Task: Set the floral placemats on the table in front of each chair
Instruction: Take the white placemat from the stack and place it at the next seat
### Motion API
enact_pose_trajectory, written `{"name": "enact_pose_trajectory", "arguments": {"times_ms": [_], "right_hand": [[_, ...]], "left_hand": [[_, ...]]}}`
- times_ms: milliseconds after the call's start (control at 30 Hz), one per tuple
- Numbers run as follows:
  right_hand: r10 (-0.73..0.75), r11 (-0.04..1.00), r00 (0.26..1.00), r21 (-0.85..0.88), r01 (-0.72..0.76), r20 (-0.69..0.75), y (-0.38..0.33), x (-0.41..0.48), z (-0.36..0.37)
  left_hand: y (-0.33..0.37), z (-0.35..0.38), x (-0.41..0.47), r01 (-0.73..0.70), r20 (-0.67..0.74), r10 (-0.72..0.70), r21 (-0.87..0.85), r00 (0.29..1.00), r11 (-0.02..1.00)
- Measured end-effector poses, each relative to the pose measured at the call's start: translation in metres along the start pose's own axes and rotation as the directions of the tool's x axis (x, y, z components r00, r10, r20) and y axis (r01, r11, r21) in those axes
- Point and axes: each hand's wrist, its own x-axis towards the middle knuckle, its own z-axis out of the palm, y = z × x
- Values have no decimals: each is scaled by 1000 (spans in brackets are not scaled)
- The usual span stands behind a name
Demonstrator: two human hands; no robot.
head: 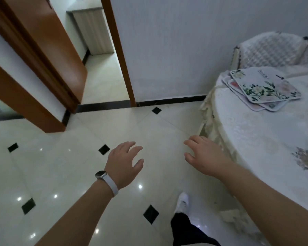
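A loose stack of floral placemats (261,87) lies on the far left part of the round table (252,139), which wears a pale patterned cloth. A chair (268,50) with a quilted cover stands behind the table against the wall. My left hand (124,162), with a white-strapped watch on the wrist, hangs open over the floor, holding nothing. My right hand (204,155) is open too, fingers spread, just left of the table's edge and well short of the placemats.
Glossy cream floor tiles (64,166) with small black diamonds stretch to the left. An open brown door (48,43) and doorway lie at the far left. A white wall (167,50) runs behind the table. My foot in a white shoe (183,203) shows below.
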Motion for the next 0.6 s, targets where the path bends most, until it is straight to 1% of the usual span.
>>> {"name": "enact_pose_trajectory", "arguments": {"times_ms": [67,133,233,367,500,600], "right_hand": [[21,999,1000,40,-21,4,19,29,-2],[43,997,999,68,-43,4,42,57,-13],[79,994,997,81,-79,0,81,90,-36],[168,985,984,45,-166,-53,136,123,-68],[248,967,963,91,-239,-104,166,144,-85],[305,950,948,96,-297,-88,180,163,-87]], "left_hand": [[-1,1,37,10,37,-11,20,999,1000],[4,2,84,-4,44,3,37,999,999],[20,2,152,-60,27,59,46,998,997],[45,7,233,-141,41,139,49,989,989],[63,14,295,-237,64,234,52,970,970],[62,26,342,-290,86,288,16,954,957]]}}
